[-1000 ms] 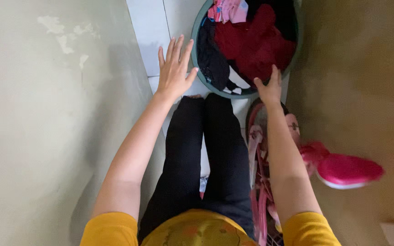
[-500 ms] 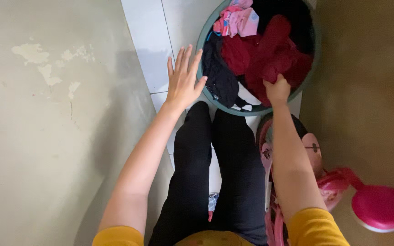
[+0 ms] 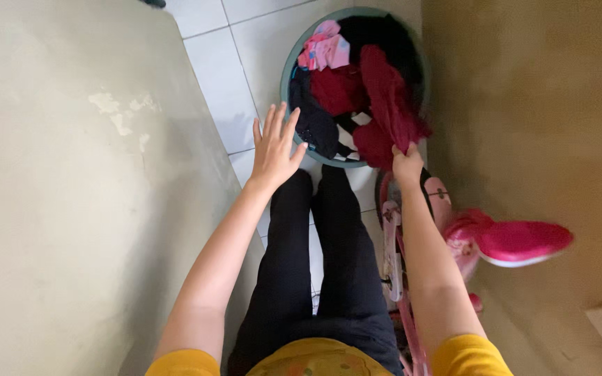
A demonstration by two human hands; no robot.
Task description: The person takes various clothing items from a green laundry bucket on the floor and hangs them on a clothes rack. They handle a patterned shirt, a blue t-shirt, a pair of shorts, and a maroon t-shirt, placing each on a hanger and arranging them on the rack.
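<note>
Right hand (image 3: pixel 407 161) gripping dark red garment (image 3: pixel 391 104)

The right hand (image 3: pixel 407 163), which a second ago rests open-fingered on the near rim of the basket (image 3: pixel 288 69), now closes on a dark red garment (image 3: pixel 388 104) and lifts it, so the cloth stretches up out of the pile. The left hand (image 3: pixel 274 146) rises off the rim and hovers with fingers spread beside the basket's left edge. The view tilts farther forward, showing more of the basket and the pink tricycle seat (image 3: pixel 520 241).
</note>
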